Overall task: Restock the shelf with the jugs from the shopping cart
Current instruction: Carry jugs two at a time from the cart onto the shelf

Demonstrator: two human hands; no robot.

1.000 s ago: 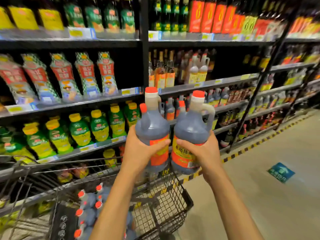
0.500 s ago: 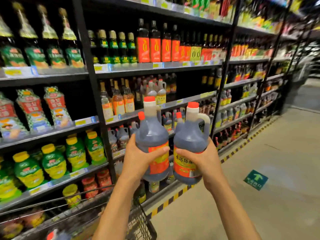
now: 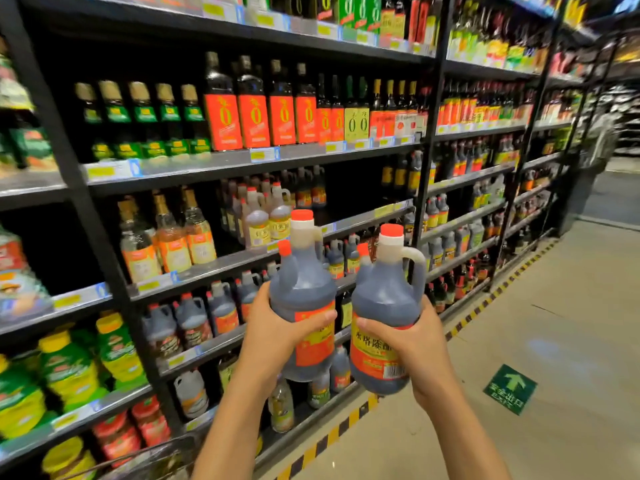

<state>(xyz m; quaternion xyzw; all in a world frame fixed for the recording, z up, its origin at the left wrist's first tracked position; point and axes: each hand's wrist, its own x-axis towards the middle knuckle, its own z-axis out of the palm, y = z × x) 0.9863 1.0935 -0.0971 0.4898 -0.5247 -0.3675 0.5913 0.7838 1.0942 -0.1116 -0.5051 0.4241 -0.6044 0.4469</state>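
I hold two dark jugs with red caps and orange-yellow labels upright in front of the shelving. My left hand (image 3: 273, 336) grips the left jug (image 3: 303, 292) around its body. My right hand (image 3: 415, 344) grips the right jug (image 3: 384, 306), whose handle points right. The two jugs are side by side, close together. Matching jugs (image 3: 194, 320) stand in a row on a lower shelf (image 3: 207, 349) to the left of my hands. Only the cart's wire rim (image 3: 152, 455) shows at the bottom edge.
Tall black shelving full of bottles runs along the left and recedes to the right. Green-yellow bottles (image 3: 69, 372) fill the lower left shelves. A yellow-black floor stripe (image 3: 332, 434) edges the shelf base. The beige aisle floor with a green arrow sticker (image 3: 510, 388) lies to the right.
My view has swung right and up along the aisle, away from the cart, which has dropped almost out of sight. Both hands keep the same hold on the jugs.
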